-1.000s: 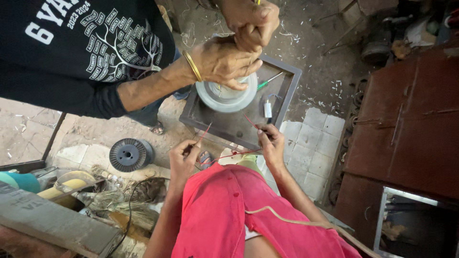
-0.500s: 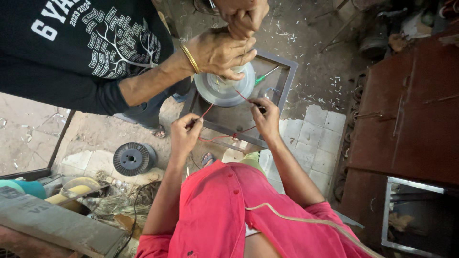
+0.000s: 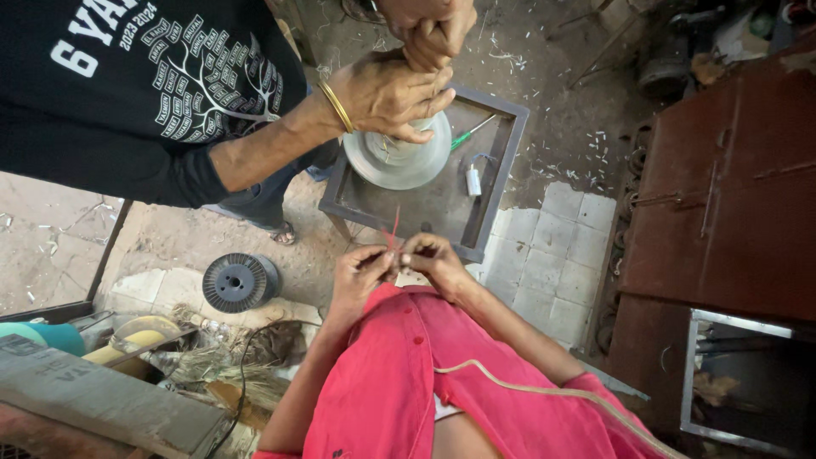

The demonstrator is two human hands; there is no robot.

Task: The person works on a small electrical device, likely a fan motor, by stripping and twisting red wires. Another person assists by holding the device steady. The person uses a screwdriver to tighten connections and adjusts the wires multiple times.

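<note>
From the head camera I look straight down at my two hands, brought together just above my red shirt (image 3: 399,374). My left hand (image 3: 361,270) and my right hand (image 3: 429,255) are both pinched narrow, fingertips nearly touching, and between them they hold a thin red wire (image 3: 394,228) that sticks up from the pinch toward the bench (image 3: 501,183). The wire is fine and I cannot tell how far it runs below my fingers.

The bench is a small grey metal one with a raised rim, standing on the dirt floor just ahead of my hands. On it sits a pale round spool (image 3: 399,157), with a green-handled screwdriver (image 3: 469,134) lying beside it and a small white tube (image 3: 473,180) nearer the front edge.

A second person in a black printed T-shirt (image 3: 136,85) leans in from the upper left. That person's two hands (image 3: 391,89) are closed together over the spool, and one wrist wears a gold bangle (image 3: 338,106).

To my left on the floor a black empty reel (image 3: 238,282) lies near pale tiles. A rusty brown metal cabinet (image 3: 731,187) fills the right side.
</note>
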